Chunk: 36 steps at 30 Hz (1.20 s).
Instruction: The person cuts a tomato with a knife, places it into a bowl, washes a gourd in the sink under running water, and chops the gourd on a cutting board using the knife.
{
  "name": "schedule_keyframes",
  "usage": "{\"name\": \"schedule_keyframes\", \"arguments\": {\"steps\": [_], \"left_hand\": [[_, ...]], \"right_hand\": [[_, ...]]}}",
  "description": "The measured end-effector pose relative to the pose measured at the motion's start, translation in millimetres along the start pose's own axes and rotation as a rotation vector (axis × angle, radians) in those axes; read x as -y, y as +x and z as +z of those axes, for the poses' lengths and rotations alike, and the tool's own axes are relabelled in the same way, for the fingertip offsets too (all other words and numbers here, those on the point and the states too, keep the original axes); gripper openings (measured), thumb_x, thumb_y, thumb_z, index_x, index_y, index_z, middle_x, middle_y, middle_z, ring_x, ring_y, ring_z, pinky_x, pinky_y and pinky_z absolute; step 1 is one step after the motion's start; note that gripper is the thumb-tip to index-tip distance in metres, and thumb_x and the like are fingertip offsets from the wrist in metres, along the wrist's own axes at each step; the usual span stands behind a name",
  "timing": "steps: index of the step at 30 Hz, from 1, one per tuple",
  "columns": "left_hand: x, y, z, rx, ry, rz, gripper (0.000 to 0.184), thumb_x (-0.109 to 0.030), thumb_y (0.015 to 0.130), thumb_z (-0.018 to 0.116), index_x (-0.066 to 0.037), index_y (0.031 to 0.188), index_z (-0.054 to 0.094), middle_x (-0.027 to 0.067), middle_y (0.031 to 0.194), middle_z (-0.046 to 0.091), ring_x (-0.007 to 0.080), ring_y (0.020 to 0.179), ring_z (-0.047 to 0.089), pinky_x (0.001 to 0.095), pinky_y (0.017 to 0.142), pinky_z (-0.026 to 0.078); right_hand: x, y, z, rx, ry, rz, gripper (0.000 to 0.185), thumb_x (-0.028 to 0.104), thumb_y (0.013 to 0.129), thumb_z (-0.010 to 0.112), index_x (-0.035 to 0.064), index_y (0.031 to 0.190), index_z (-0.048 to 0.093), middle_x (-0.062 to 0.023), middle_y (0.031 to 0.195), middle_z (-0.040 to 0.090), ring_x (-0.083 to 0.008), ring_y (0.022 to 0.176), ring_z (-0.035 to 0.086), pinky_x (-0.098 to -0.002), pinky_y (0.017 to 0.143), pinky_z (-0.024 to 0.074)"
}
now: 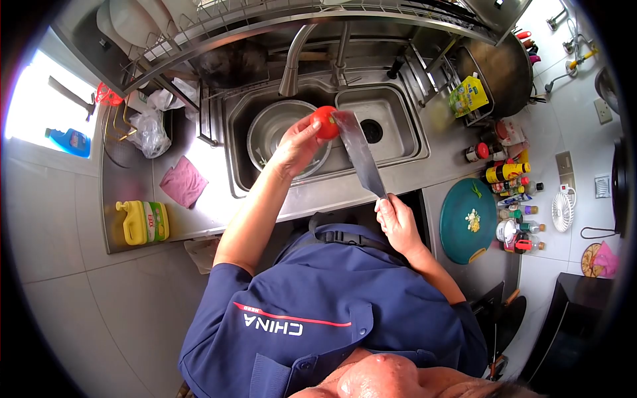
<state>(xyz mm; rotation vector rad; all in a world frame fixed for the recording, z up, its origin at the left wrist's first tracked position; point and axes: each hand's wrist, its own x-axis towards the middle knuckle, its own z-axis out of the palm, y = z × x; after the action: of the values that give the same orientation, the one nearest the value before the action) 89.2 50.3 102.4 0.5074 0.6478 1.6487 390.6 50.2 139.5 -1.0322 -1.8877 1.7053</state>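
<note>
Tomato (324, 123) sits in the grip of the left hand (298, 144), which curls round its near left side and leaves the right side bare, presumably to make room for metal there. The right hand (393, 217) is clamped on the handle of a broad knife (360, 154); the blade slants toward the far left, and its end meets the tomato's right side, though whether the edge bites the skin I cannot tell. The hands are apart from each other, both on the near side of the fruit. The tomato is held above the sink (398, 126), over the right rim of a metal basin (264, 126), likely so that drips or scraps drop in there. The faucet (290, 73) reaches over from the far side, handy for rinsing. To the right, a green cutting board (454, 211) lies on the counter (401, 174) bearing pale chopped bits (472, 220), probably set away from the wet. Right of it, bottles (506, 172) line the wall within easy reach. On the left, a pink cloth (184, 182) lies beside the sink, perhaps for wiping, and a yellow jug (139, 223) is nearer the left end, seemingly out of the way.
</note>
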Motion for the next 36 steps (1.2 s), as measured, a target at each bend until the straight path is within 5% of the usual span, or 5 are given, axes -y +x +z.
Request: {"name": "schedule_keyframes", "arguments": {"steps": [9,36], "left_hand": [[-4,-3,2,0.056,-0.019,-0.058,0.059,-0.029,0.095,0.071,0.002,0.140,0.049,0.0139,0.131,0.061,0.0265,0.116,0.064,0.0422,0.097,0.056],[-9,-6,10,0.090,0.087,-0.034,0.067,-0.029,0.090,0.076,-0.001,0.144,0.047,0.0109,0.137,0.059,0.0223,0.121,0.059,0.0371,0.097,0.052]], "right_hand": [[1,-2,0,-0.005,-0.017,-0.006,0.042,0.038,0.108,0.049,0.0019,0.088,0.054,-0.0001,0.061,0.045,-0.0089,0.054,0.044,-0.0274,0.051,0.0380],[12,-8,-2,-0.002,0.054,-0.005,0.039,0.036,0.108,0.050,0.0031,0.088,0.053,0.0021,0.064,0.045,-0.0063,0.055,0.041,-0.0246,0.050,0.0359]]}}
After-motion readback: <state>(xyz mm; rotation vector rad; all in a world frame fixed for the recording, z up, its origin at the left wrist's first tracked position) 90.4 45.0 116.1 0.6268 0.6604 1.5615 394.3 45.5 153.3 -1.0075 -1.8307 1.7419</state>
